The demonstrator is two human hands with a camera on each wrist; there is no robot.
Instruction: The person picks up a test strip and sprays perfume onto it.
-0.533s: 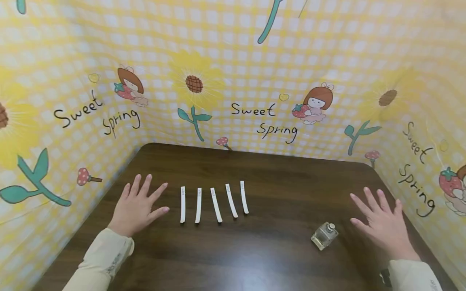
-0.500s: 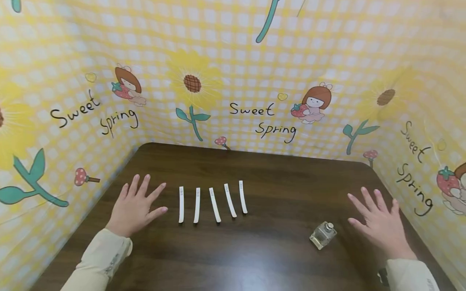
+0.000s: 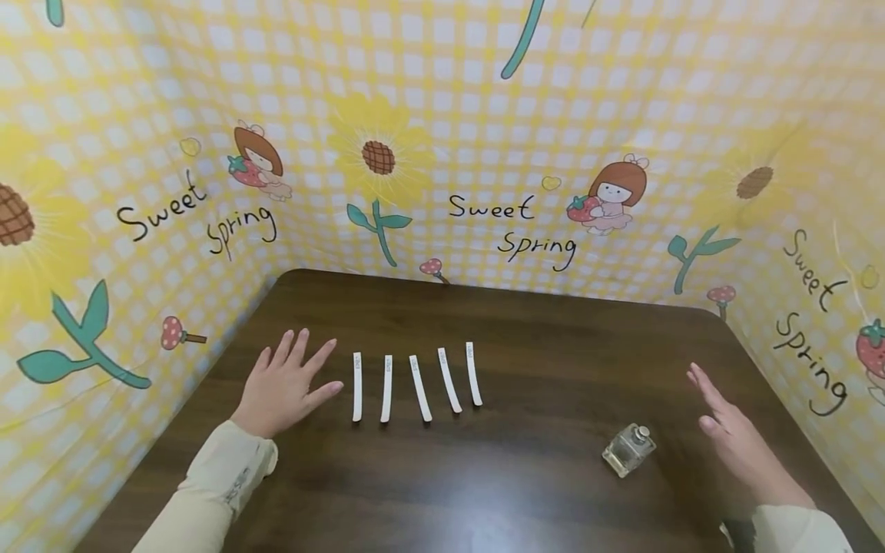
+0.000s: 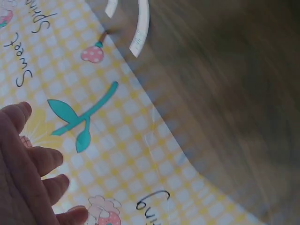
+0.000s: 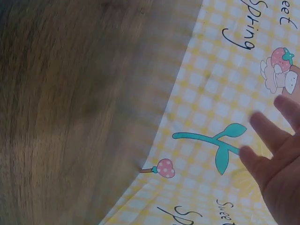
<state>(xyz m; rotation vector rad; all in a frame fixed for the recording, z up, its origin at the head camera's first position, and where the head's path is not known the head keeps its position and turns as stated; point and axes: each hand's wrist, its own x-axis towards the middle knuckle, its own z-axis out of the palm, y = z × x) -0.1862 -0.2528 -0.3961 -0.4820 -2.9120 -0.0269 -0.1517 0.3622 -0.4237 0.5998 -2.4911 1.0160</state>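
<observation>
Several narrow white paper strips [image 3: 418, 389] lie in a row on the dark wooden table, each with small print at its far end. My left hand [image 3: 283, 390] is spread palm down just left of the row, holding nothing. To the right stands a small square glass perfume bottle [image 3: 626, 452] with a silver top. My right hand [image 3: 743, 445] is beyond the bottle on its right, turned on edge with straight fingers and nothing in it. Fingers of the left hand [image 4: 42, 173] and right hand [image 5: 276, 154] show at the sides of the wrist views.
The dark brown table [image 3: 525, 330] has rounded far corners. A yellow checked cloth [image 3: 470, 146] printed with flowers and "Sweet Spring" encloses it at the back and both sides.
My right hand has turned from spread palm down to edge-on, with its fingers drawn together. My left hand keeps its spread pose. The strips and bottle stay put; the head view has shifted slightly.
</observation>
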